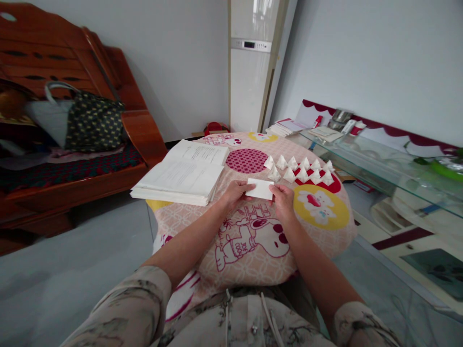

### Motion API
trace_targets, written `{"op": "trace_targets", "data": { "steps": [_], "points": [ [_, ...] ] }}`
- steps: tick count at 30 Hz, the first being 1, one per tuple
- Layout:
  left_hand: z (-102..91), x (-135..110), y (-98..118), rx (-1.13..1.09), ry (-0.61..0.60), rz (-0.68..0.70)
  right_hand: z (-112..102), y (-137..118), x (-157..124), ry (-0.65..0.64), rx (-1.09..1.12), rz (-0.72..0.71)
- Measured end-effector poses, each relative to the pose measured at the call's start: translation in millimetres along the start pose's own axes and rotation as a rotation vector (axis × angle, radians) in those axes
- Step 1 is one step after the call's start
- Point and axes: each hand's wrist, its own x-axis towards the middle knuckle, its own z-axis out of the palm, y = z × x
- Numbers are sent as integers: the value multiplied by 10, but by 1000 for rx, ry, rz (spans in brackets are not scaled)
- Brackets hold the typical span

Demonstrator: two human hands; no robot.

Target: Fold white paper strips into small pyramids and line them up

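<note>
A small white rectangle of paper [260, 189] is held level between my two hands, just above the round table. My left hand [237, 191] pinches its left end, and my right hand [282, 197] grips the right end between thumb and fingers. Beyond the right hand stand two rows of small folded white paper pieces [304, 164], pointed at the top. To the left of my hands lies a thick open book or stack of printed sheets [184, 171]. Whether the held paper has a fold in it I cannot tell.
A patterned cloth [249, 277] covers the round table. At the right is a glass-topped cabinet [390, 168] carrying papers and small items. A wooden bench [141, 135] with bags stands at the left. A tall white air conditioner [248, 82] is at the back.
</note>
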Motion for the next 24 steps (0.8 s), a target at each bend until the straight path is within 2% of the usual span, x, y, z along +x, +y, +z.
{"op": "trace_targets", "data": {
  "steps": [4, 9, 14, 20, 24],
  "points": [
    [65, -24, -32, -40, -70, -29, 36, 11, -19, 49, 35, 16],
    [175, -35, -158, -60, -57, 8, 81, 37, -47, 85, 53, 14],
    [205, -17, -248, -69, -48, 13, 96, 64, -39, 109, 32, 3],
    [160, -18, -167, -81, -2, -33, 80, 52, -35, 148, 43, -19],
    [180, -54, -148, -103, -43, -17, 66, 63, -27, 181, 37, -60]
  ]
}}
